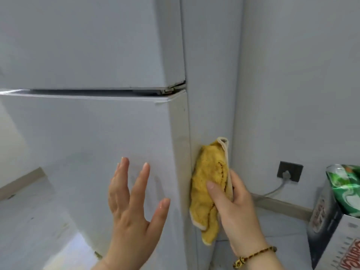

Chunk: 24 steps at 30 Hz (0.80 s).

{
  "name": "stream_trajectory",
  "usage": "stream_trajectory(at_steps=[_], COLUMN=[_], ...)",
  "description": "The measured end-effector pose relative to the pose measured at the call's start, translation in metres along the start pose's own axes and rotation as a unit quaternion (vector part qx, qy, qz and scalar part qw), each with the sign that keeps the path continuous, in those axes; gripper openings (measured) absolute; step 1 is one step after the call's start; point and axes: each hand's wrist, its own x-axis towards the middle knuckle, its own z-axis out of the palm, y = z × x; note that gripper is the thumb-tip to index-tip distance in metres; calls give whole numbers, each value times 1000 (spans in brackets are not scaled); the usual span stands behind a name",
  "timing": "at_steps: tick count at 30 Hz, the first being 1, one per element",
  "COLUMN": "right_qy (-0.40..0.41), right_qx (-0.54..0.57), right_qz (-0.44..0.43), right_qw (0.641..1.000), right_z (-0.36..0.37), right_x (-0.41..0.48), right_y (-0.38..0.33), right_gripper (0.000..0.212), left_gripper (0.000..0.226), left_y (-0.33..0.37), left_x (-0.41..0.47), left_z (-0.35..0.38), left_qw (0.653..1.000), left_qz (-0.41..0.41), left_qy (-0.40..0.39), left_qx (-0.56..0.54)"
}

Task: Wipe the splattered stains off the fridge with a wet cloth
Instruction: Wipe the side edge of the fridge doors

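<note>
- Right hand (pixel 238 209): nearest the lens, lower right of the view. Thumb and fingers are curled round the yellow cloth (pixel 207 184) and grasp it. A beaded bracelet (pixel 253 256) sits on the wrist.
- Yellow cloth: bunched, with a pale trim along its edge and a brownish mark in its folds. It lies against the side panel of the fridge (pixel 87 133), just behind the right edge of the lower door.
- Left hand (pixel 132 207): fingers straight and spread, released, holding nothing. It is raised in front of the lower door. Whether it contacts the door surface cannot be determined.
- Fridge: white, with two doors. A dark horizontal gap separates the upper door from the lower door. Faint streaks show on the lower door near the left fingertips.
- Wall (pixel 292 75): pale, to the right of the fridge. It carries a dark wall socket (pixel 289 171) with a grey plug inserted. A cable (pixel 274 191) runs down from it toward the skirting.
- Box (pixel 331 240): printed cardboard, at the lower right edge, well apart from the fridge. A green packet (pixel 346 190) protrudes from its top.
</note>
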Motion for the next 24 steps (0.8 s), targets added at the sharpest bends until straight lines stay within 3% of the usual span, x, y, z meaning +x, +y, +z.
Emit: stream_trajectory(at_steps=[3, 6, 8, 11, 16, 21, 24], right_qy=[-1, 70, 93, 41, -59, -61, -57], right_qx=[-60, -10, 20, -17, -117, -187, -193], right_qz=[-112, -141, -168, -269, -402, -378, -360], right_qw=[992, 988, 981, 962, 906, 905, 911], right_z=[-4, -2, 7, 29, 59, 41, 42], right_x=[-6, -9, -5, 16, 29, 14, 14], right_y=[22, 12, -12, -60, -72, -18, -28], right_gripper=[21, 8, 17, 10, 43, 41, 41], left_gripper=[58, 59, 59, 55, 47, 47, 47], left_y=[-8, -12, -14, -14, -14, -11, -10], left_x=[-10, -13, -15, -12, -9, -9, -10], left_z=[16, 19, 16, 11, 8, 7, 6], left_qw=[999, 998, 998, 999, 999, 999, 999], left_qz=[15, 4, 3, 15, 24, 4, 6], left_qy=[47, 44, 33, 24, 36, 2, 0], left_qx=[9, 36, 54, 45, 33, 38, 32])
